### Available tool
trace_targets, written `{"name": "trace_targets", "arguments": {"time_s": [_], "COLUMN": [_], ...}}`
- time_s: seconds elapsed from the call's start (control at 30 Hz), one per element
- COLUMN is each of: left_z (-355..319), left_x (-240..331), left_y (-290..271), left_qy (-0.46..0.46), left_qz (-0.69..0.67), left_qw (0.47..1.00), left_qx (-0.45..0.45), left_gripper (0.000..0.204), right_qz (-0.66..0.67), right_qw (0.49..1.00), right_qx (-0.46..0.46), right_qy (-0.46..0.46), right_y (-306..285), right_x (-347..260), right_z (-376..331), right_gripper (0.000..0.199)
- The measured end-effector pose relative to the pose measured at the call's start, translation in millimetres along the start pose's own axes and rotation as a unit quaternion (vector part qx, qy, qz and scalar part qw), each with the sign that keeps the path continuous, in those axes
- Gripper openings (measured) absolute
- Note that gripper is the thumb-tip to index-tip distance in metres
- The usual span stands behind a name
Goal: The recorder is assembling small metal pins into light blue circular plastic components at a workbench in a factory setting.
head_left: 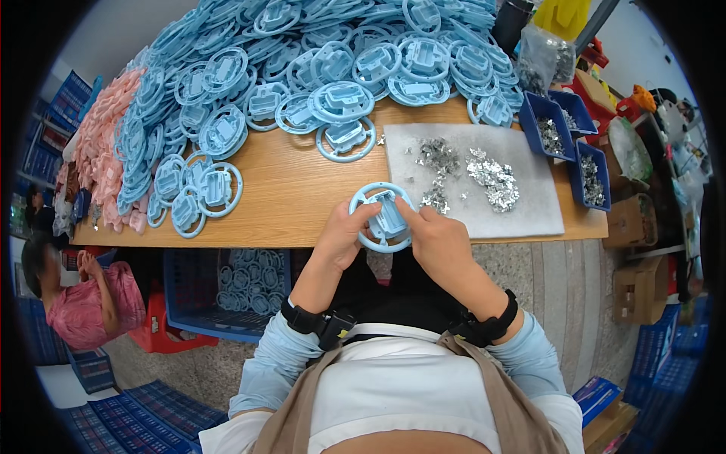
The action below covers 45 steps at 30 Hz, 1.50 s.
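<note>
Between my hands, at the table's front edge, is a light blue plastic steering-wheel-shaped part (389, 219) with a box-like recess in its middle. My left hand (345, 233) grips its left rim, thumb lying over the ring. On the right side, my right hand (437, 238) has its fingers pressed on the part near the recess; whether a small metal piece is under them is hidden. Just beyond and to the right, small silvery metal clips (493, 180) and a greyer heap of metal pieces (439, 157) lie on a white foam sheet (538, 219).
A big pile of the same blue parts (333, 60) covers the table's back, with pink parts (106, 136) at left. Blue bins (592, 198) of metal pieces stand at right. Below the table sits a blue crate (189, 303) of blue parts. Another person (91, 303) sits at left.
</note>
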<state>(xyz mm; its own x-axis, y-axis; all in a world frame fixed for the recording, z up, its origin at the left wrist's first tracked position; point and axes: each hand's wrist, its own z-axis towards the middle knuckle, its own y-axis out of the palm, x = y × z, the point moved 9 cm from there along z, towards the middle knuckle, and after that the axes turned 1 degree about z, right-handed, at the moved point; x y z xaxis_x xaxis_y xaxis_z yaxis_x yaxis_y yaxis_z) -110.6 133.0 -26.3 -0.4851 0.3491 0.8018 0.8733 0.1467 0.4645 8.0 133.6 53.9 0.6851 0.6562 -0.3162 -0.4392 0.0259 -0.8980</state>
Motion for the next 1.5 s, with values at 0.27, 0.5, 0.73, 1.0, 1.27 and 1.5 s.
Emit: {"name": "trace_targets", "arguments": {"time_s": [0.27, 0.5, 0.73, 1.0, 1.27, 1.5], "left_z": [-0.2, -1.0, 0.3, -6.1, -31.4, -30.8], "left_x": [-0.7, 1.3, -3.4, 2.1, -18.7, -11.4], "left_y": [-0.2, 0.3, -5.1, -0.7, 22.4, 28.2], "left_qy": [0.016, 0.007, 0.007, 0.014, -0.036, -0.089], "left_qz": [0.003, 0.026, 0.022, -0.024, -0.167, -0.025], "left_qw": [1.0, 1.0, 1.0, 1.0, 0.985, 0.975], "left_qx": [0.01, -0.012, 0.008, -0.008, -0.028, -0.202], "left_gripper": [0.023, 0.023, 0.023, 0.027, 0.037, 0.045], "right_qz": [-0.01, 0.055, 0.058, 0.211, 0.427, 0.59], "right_qw": [0.998, 0.998, 0.996, 0.975, 0.89, 0.775], "right_qx": [-0.056, -0.035, -0.057, 0.07, 0.018, -0.155], "right_qy": [0.011, -0.007, 0.024, 0.016, 0.161, 0.168], "right_y": [-2.9, 0.2, 12.3, -3.8, -5.9, -0.6], "right_x": [-6.4, -10.4, -8.6, 9.4, 47.4, 37.7], "right_z": [1.8, 2.6, 4.1, -2.5, -4.1, 2.9], "right_gripper": [0.045, 0.048, 0.051, 0.04, 0.034, 0.027]}}
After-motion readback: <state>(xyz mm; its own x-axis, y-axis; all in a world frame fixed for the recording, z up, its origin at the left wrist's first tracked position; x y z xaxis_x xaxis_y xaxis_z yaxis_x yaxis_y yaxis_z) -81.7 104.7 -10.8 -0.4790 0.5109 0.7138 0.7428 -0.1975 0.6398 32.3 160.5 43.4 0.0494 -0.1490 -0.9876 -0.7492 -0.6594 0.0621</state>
